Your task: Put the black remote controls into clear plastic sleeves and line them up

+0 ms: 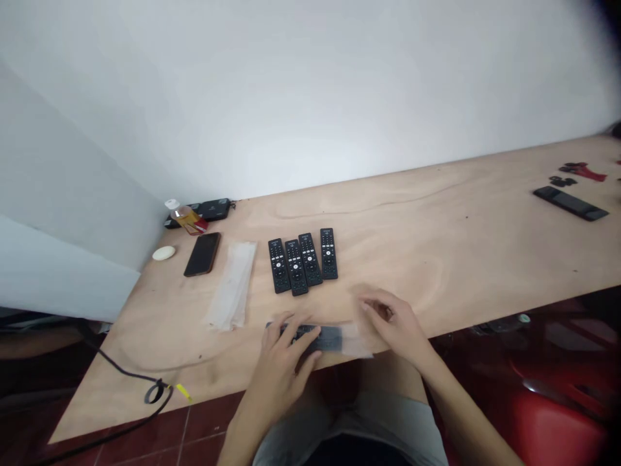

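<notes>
My left hand (pixel 285 362) grips a black remote control (pixel 330 338) lying sideways near the table's front edge. Its fingers lie across the top and hide much of the buttons. The remote is in a clear plastic sleeve (pixel 358 343), whose loose end sticks out to the right. My right hand (pixel 394 322) hovers beside that end, its fingers curled and smeared by motion; whether they hold anything is unclear. Beyond my hands lie several bare black remotes (pixel 296 266), buttons up. A stack of flat, translucent sleeves (pixel 231 285) lies to their left.
On the wooden table (pixel 436 246), a phone (pixel 202 254), a pale oval object (pixel 163 253), a bottle (pixel 187 217) and black boxes (pixel 215 209) sit at left. Another dark device (pixel 570 203) and small red-and-black items (pixel 582 171) lie far right. A black cable (pixel 130 373) hangs over the left front.
</notes>
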`<action>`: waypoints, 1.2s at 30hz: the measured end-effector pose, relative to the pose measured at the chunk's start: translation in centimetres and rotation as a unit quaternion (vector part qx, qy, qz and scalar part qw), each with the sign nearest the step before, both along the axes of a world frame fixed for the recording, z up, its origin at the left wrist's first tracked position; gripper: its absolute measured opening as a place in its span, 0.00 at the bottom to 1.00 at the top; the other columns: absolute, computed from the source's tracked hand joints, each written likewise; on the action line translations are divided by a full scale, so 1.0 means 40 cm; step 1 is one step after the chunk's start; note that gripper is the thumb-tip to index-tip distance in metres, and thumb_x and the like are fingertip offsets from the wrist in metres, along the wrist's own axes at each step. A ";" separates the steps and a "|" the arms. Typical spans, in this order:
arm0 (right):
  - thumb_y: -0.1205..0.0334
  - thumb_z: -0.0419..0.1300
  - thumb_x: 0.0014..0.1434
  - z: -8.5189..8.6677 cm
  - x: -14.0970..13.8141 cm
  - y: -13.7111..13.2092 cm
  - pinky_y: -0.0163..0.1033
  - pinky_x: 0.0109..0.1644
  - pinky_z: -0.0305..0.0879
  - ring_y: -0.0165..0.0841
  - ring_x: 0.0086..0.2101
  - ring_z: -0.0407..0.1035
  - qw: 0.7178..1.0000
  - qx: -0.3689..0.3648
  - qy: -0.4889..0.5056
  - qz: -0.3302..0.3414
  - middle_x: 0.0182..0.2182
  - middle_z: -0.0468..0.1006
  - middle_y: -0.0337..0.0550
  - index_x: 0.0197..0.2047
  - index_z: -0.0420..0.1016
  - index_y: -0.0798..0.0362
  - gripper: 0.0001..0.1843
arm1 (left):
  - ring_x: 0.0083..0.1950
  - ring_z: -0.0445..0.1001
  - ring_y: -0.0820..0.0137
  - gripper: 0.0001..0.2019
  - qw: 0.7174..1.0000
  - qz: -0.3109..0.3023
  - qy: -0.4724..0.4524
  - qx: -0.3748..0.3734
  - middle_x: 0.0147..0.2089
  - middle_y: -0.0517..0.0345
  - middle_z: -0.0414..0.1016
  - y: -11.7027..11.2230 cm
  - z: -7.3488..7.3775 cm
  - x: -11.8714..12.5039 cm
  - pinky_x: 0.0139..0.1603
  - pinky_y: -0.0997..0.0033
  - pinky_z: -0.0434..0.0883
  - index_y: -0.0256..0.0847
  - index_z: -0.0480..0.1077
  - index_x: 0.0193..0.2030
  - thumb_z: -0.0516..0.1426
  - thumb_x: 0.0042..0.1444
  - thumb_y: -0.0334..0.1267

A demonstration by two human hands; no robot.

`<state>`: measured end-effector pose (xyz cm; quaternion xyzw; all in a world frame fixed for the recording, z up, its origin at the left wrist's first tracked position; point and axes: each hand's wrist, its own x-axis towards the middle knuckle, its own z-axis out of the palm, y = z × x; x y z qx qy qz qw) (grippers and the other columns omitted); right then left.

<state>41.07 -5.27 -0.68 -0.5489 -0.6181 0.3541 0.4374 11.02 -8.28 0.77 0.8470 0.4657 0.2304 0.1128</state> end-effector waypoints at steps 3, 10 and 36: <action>0.63 0.57 0.75 0.034 -0.082 0.027 0.56 0.64 0.74 0.47 0.56 0.76 0.992 0.083 -0.053 0.077 0.56 0.84 0.50 0.57 0.83 0.46 0.15 | 0.66 0.72 0.49 0.17 0.999 0.034 -0.006 -0.011 0.69 0.47 0.72 -0.024 0.004 -0.003 0.64 0.41 0.78 0.56 0.80 0.63 0.63 0.70 0.38; 0.73 0.56 0.72 0.050 -0.304 0.147 0.64 0.68 0.63 0.53 0.67 0.62 0.928 0.170 -0.270 0.193 0.71 0.75 0.47 0.70 0.74 0.47 0.26 | 0.62 0.76 0.53 0.08 0.994 0.097 -0.058 -0.009 0.61 0.47 0.75 -0.052 -0.009 0.003 0.61 0.49 0.78 0.48 0.79 0.53 0.60 0.73 0.38; 0.72 0.65 0.68 0.011 -0.061 -0.052 0.52 0.64 0.76 0.46 0.60 0.73 0.972 0.095 -0.126 0.172 0.60 0.76 0.50 0.62 0.77 0.44 0.22 | 0.69 0.75 0.46 0.14 0.991 0.120 -0.029 0.055 0.64 0.41 0.80 0.296 0.008 -0.088 0.71 0.35 0.73 0.41 0.83 0.53 0.55 0.72 0.36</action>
